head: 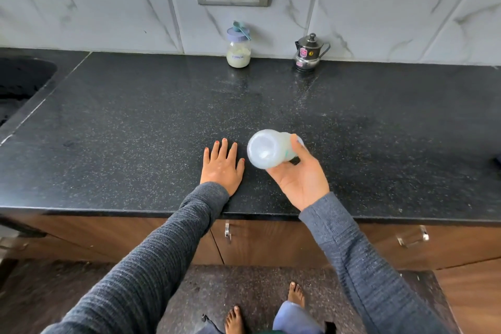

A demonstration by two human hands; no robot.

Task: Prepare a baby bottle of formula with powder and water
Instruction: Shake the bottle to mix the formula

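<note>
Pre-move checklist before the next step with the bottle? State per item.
1. Bottle held: ok. The right hand grips the baby bottle, which is tipped on its side above the counter.
2. Bottle contents and cap: cannot tell; it looks cloudy and one rounded end faces the camera.
3. Left hand free: ok. The left hand rests flat on the counter and holds nothing.
4. Formula jar reachable: ok. The formula jar stands upright by the wall, lid on, with a scoop lying on top.
5. Water source: cannot tell. The steel pot stands lidded; its contents are hidden.
</note>
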